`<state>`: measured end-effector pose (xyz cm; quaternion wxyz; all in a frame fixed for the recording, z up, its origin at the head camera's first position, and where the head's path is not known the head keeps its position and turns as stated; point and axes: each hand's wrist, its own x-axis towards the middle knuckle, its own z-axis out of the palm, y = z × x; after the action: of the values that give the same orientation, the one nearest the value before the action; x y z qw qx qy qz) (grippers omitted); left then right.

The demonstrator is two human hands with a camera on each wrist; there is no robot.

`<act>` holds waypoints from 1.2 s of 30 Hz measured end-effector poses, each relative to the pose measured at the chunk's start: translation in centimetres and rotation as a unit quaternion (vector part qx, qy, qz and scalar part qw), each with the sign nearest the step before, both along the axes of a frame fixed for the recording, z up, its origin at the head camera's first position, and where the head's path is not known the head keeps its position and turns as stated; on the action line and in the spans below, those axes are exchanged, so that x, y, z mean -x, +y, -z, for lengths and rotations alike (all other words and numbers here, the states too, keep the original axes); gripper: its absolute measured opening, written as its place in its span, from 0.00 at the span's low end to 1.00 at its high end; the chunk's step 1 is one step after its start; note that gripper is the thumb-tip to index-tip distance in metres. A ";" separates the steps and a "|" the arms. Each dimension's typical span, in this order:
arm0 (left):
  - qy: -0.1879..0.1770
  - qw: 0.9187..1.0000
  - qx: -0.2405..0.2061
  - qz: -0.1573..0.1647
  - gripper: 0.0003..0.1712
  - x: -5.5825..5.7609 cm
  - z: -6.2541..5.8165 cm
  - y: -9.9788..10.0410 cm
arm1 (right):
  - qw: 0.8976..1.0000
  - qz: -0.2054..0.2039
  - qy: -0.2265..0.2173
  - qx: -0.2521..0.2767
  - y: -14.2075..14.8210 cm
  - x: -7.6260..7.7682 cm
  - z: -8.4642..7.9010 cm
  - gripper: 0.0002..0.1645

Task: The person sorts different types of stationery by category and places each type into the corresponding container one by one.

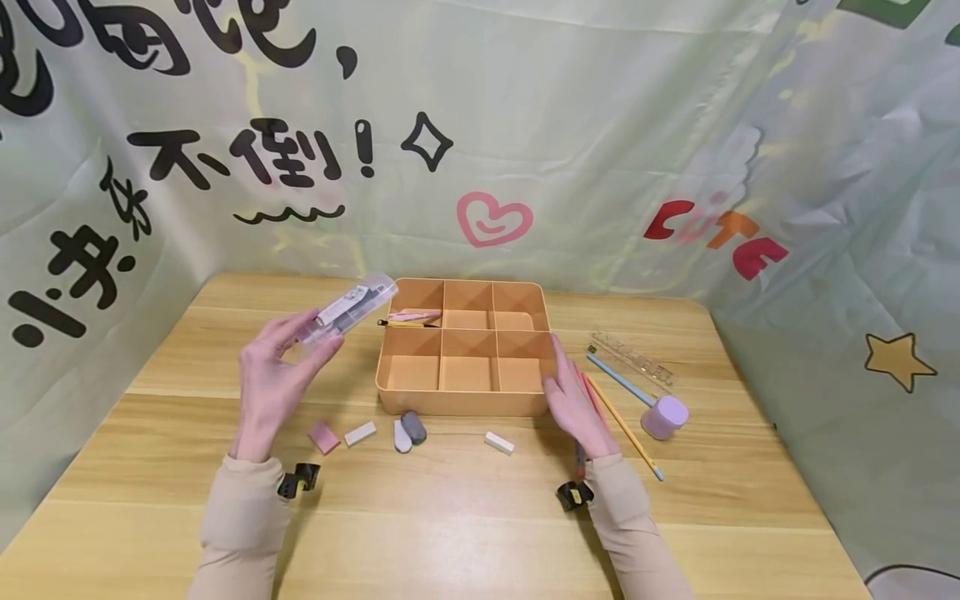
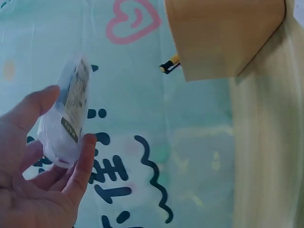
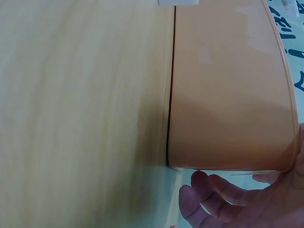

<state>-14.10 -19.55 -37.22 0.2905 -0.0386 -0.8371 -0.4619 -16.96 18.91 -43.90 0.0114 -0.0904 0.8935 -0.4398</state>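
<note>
My left hand (image 1: pixel 273 367) holds a clear plastic case (image 1: pixel 348 308) with a white label, raised left of the tan divided organizer box (image 1: pixel 461 404). In the left wrist view the thumb lies on one face of the case (image 2: pixel 66 114) and the fingers on the other. My right hand (image 1: pixel 577 408) rests along the organizer's right side, near its front corner. In the right wrist view its fingers (image 3: pixel 223 190) are beside the box's end wall (image 3: pixel 232 95). A pink pen (image 1: pixel 415 316) and a yellow-and-black pen (image 1: pixel 405 324) lie in the back left compartment, ends over the rim.
Before the organizer lie a pink eraser (image 1: pixel 324 437), white blocks (image 1: pixel 360 433) (image 1: pixel 499 442), and two small rounded pieces, white (image 1: pixel 402 437) and grey (image 1: pixel 413 427). To the right are a clear ruler (image 1: pixel 633 358), blue pencil (image 1: pixel 618 379), yellow pencil (image 1: pixel 626 429) and purple cylinder (image 1: pixel 665 417).
</note>
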 end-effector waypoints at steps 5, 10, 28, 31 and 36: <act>0.041 0.996 0.070 0.047 0.27 0.0 0.1 0.4 | 1.000 0.001 0.004 0.001 0.0 0.0 0.0 0.42; 0.029 0.989 0.122 0.085 0.26 0.1 0.5 0.6 | 1.000 0.001 0.003 0.000 0.0 0.1 0.2 0.42; -0.072 0.975 0.172 0.124 0.28 0.3 1.4 3.3 | 1.000 0.001 0.002 -0.004 0.1 0.0 0.2 0.41; -0.080 0.974 0.176 0.118 0.29 0.3 1.5 3.8 | 1.000 0.001 0.001 -0.004 0.1 0.0 0.1 0.42; -0.084 0.976 0.175 0.103 0.29 0.3 1.8 4.6 | 1.000 0.002 -0.004 -0.003 0.0 0.0 0.1 0.42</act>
<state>-14.39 -14.98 -39.04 0.1585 -0.1356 -0.9181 -0.3370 -16.97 18.94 -44.00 0.0141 -0.0869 0.8950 -0.4373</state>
